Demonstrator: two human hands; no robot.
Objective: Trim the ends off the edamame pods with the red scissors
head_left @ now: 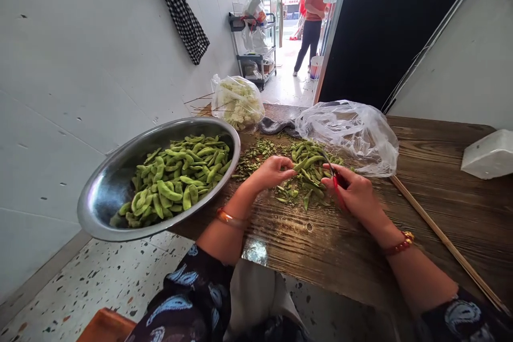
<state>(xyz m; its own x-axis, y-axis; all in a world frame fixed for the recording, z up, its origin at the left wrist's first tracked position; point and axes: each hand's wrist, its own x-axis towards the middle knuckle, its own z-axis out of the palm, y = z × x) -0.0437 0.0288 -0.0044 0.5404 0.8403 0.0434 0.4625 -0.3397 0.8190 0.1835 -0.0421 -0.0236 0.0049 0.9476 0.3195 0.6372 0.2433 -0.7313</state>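
Note:
Between the fingertips of my left hand (pixel 276 171) is a green edamame pod (pixel 308 163), its far end pointing right. My right hand (pixel 355 192) grips a pair of red-handled scissors (pixel 339 188), blades toward that pod. Beneath and behind both hands lies a heap of whole pods (pixel 315 175), with cut bits and trimmings (pixel 262 150) scattered on the wooden table (pixel 288 235). To the left, a wide steel basin (pixel 98 184) holds many pods (pixel 176 176) and overhangs the table's edge.
A bag of cauliflower (pixel 238 101) with thin skewers, a grey cloth (pixel 276 126) and a crumpled clear plastic bag (pixel 352 133) lie at the back. Long wooden sticks (pixel 444 240) and a white block (pixel 489 155) are at right. A person (pixel 316 10) stands by the doorway near a cart (pixel 256 56).

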